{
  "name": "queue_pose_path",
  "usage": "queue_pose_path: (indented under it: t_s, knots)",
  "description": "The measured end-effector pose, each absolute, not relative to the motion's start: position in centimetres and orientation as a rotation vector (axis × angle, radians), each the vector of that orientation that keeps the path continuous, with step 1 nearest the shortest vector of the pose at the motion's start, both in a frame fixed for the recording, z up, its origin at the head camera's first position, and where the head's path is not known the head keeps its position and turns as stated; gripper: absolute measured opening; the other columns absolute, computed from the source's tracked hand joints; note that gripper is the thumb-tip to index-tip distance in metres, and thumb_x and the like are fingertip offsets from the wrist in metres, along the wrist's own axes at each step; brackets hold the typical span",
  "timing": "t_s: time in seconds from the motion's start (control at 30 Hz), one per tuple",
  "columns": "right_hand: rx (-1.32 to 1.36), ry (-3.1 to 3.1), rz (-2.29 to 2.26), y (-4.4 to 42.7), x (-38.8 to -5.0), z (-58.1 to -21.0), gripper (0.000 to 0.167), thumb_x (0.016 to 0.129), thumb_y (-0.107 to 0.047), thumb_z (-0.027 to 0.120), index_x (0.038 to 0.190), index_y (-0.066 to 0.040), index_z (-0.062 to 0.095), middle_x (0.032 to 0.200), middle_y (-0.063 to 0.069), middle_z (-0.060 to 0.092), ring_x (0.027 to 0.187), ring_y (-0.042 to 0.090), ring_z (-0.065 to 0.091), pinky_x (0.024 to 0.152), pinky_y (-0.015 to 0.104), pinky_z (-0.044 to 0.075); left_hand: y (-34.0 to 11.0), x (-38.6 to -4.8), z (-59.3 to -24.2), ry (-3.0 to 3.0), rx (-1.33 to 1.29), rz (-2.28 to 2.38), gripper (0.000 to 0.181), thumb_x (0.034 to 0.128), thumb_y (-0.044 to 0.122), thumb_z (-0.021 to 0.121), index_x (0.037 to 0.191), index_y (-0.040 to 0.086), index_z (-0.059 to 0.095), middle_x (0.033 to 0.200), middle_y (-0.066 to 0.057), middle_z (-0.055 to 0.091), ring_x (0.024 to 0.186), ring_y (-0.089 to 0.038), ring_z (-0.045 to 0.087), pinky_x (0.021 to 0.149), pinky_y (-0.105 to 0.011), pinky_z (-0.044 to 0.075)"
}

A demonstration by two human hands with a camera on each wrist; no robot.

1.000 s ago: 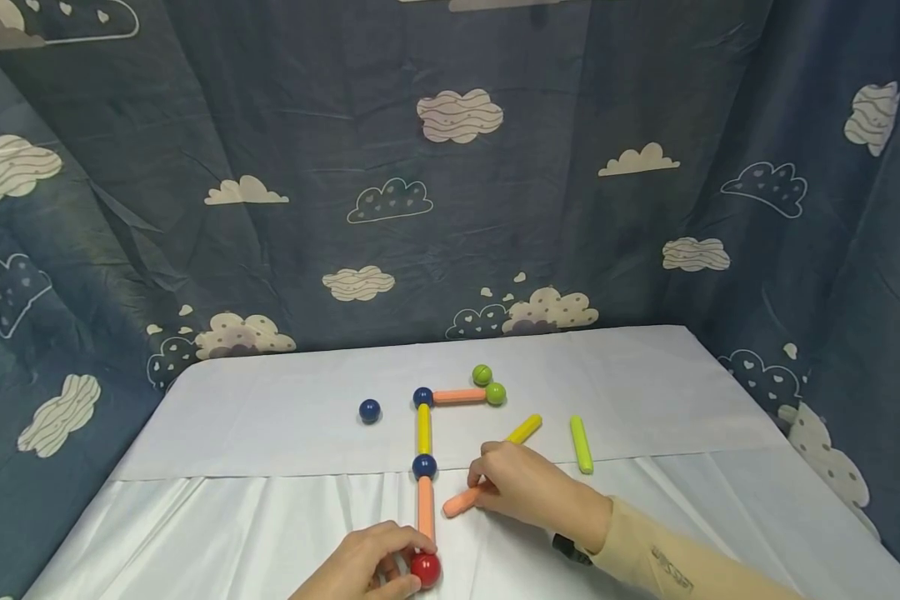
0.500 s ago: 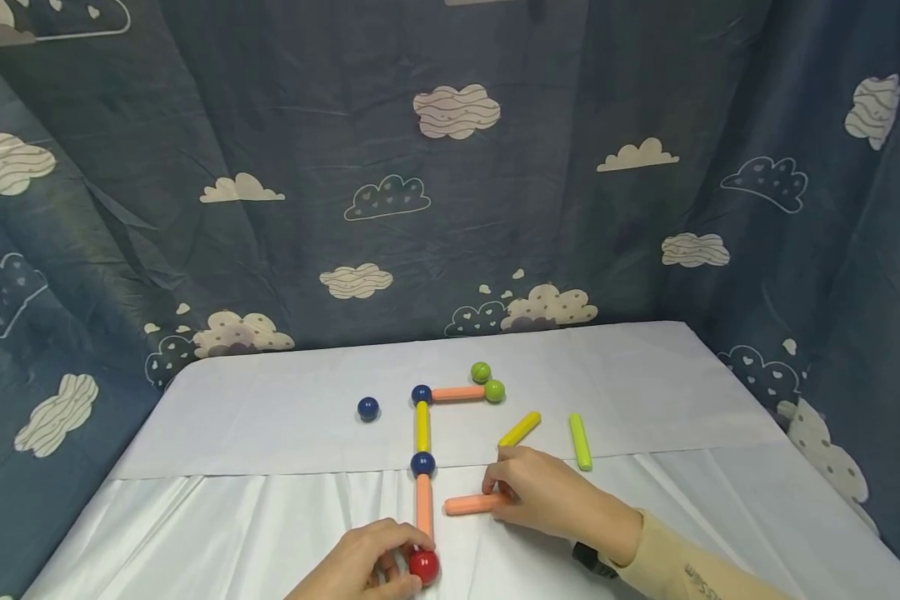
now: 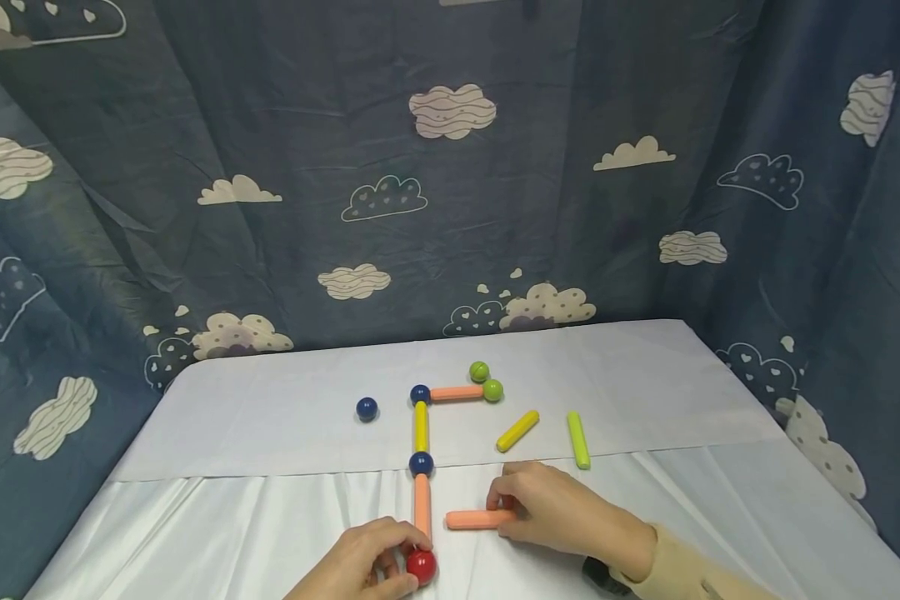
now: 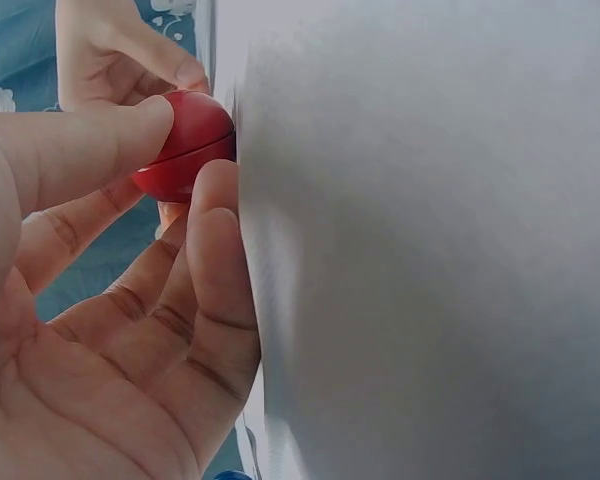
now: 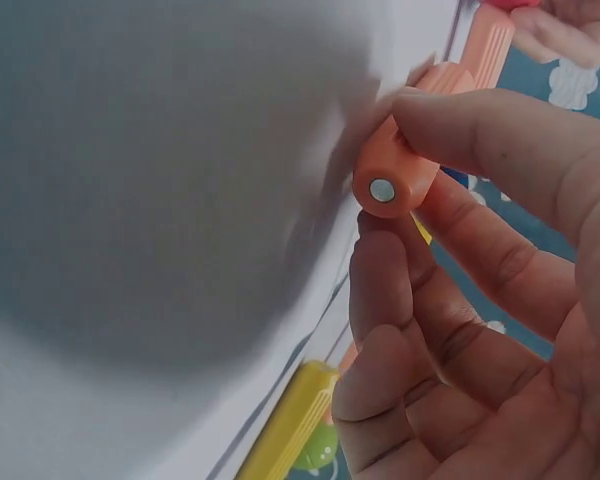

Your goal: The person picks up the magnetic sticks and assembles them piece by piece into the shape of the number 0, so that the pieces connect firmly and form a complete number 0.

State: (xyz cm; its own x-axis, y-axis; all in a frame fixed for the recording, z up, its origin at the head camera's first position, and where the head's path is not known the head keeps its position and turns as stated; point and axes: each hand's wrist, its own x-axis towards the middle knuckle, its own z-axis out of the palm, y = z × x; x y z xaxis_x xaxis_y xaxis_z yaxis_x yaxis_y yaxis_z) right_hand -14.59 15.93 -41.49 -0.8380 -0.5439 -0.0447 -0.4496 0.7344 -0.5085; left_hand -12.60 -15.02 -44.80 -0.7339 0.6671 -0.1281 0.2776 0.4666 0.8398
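The loose orange rod (image 3: pixel 474 520) lies crosswise over the white cloth (image 3: pixel 270 537), its right end between the thumb and fingers of my right hand (image 3: pixel 562 512). Its free left end points at a line of joined pieces, near but apart; whether the rod touches the cloth I cannot tell. The red ball (image 3: pixel 422 567), the near end of that line, sits between the thumb and fingers of my left hand (image 3: pixel 363 560).

My right thumb and fingers pinch the rod, parted by its thickness only; the remaining fingers curl loosely. My left thumb and a finger hold the ball from opposite sides, spread to about its width.

Joined pieces, near to far: red ball, lower orange rod (image 3: pixel 422 508), near blue ball (image 3: pixel 421 464), joined yellow rod (image 3: pixel 421 427), far blue ball (image 3: pixel 420 394). There the line turns right along the far orange rod (image 3: pixel 456 392) to a green ball (image 3: pixel 492 390). Separate pieces: loose blue ball (image 3: pixel 367 409), left; loose yellow rod (image 3: pixel 517 431), aslant, and lime rod (image 3: pixel 578 440), right.

Surfaces: the red ball is glossy, with a fine seam; the lower orange rod is grooved lengthwise; a round silvery disc (image 5: pixel 382 190) is set in the held rod's end. The cloth's near part is creased.
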Motion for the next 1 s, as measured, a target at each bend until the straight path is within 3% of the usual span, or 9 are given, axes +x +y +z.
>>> queue_pose_path:
  t_s: [0.7,1.0]
  knots:
    - [-0.857,2.604,-0.810,15.5,-12.2,-42.0,0.015,0.086,-0.017,0.090,0.094,-0.024,0.079,0.083,-0.020,0.060,0.073,-0.005,0.051,0.068,0.017,0.047,-14.9,-12.2,-44.3,2.292,0.765,1.226,0.027,0.0951,0.012,0.078,0.122,0.014,0.074,0.101,0.008,0.066,0.074,0.002,0.055,0.066,-0.018,0.049]
    - [-0.725,2.558,-0.783,14.9,-12.0,-41.9,0.017,0.085,-0.019,0.091,0.100,-0.021,0.083,0.082,-0.019,0.065,0.070,0.000,0.055,0.069,0.017,0.053,-14.9,-12.2,-44.4,2.297,0.784,1.237,0.027,0.0948,0.012,0.078,0.121,0.013,0.074,0.101,0.008,0.067,0.074,0.003,0.055,0.065,-0.018,0.049]
